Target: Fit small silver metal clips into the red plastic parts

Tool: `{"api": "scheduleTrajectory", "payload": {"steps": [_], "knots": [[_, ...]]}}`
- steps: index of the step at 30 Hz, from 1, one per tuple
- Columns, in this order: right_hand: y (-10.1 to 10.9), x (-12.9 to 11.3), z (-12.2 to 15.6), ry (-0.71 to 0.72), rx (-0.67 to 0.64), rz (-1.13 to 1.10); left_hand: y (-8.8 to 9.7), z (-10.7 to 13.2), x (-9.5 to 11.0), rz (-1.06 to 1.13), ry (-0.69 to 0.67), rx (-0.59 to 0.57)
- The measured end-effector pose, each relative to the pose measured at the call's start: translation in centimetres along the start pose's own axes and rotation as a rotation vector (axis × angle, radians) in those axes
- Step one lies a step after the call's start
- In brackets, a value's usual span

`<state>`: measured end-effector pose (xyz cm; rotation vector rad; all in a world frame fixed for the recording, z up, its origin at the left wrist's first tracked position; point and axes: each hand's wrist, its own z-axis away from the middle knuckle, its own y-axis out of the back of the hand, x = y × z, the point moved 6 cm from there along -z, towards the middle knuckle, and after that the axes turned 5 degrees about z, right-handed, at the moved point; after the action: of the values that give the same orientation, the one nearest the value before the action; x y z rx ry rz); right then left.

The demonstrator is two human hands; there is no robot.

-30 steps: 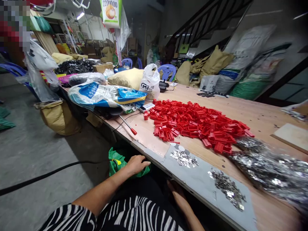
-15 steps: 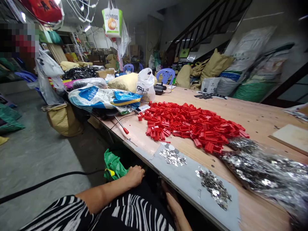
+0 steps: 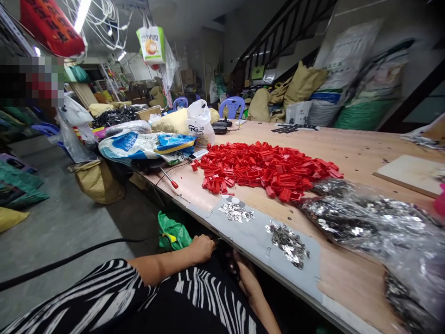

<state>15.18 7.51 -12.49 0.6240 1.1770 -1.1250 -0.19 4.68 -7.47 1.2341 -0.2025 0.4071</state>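
My left hand [image 3: 202, 248] is low in front of the table edge, its fingers curled into a closed grip. Whatever it may hold is hidden behind the knuckles. Just left of it is a crumpled green bag [image 3: 174, 232] with a yellow patch. My right hand [image 3: 246, 273] is below the table edge, and its fingers are mostly lost in shadow, so I cannot see their grip. On a grey mat [image 3: 259, 232] above the hands lie two piles of small metal pieces, a bright one [image 3: 236, 212] and a darker one [image 3: 289, 246].
A broad heap of red plastic parts [image 3: 264, 169] covers the table's middle. Clear bags of metal pieces [image 3: 368, 222] lie to the right. A red-handled screwdriver [image 3: 170, 178] rests near the left edge, beside a blue-white sack [image 3: 132, 144]. A black cable [image 3: 69, 257] crosses at left.
The view has turned, so the table and its heaps sit further left and higher. My right hand shows more below the table edge. A pink object has entered at the far right.
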Motion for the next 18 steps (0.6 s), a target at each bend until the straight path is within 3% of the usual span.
{"api": "scheduleTrajectory", "payload": {"steps": [5,15,18], "knots": [[0.8,0.5,-0.2,-0.054,0.003,0.015,0.5,-0.7,0.0,0.181,-0.014,0.021],[0.9,2.9,-0.8,-0.133,0.160,-0.094,2.3,0.2,-6.4,0.418,-0.026,0.021],[0.9,3.1,-1.2,-0.145,0.213,-0.107,2.7,0.2,-8.3,0.640,0.034,0.050]]}}
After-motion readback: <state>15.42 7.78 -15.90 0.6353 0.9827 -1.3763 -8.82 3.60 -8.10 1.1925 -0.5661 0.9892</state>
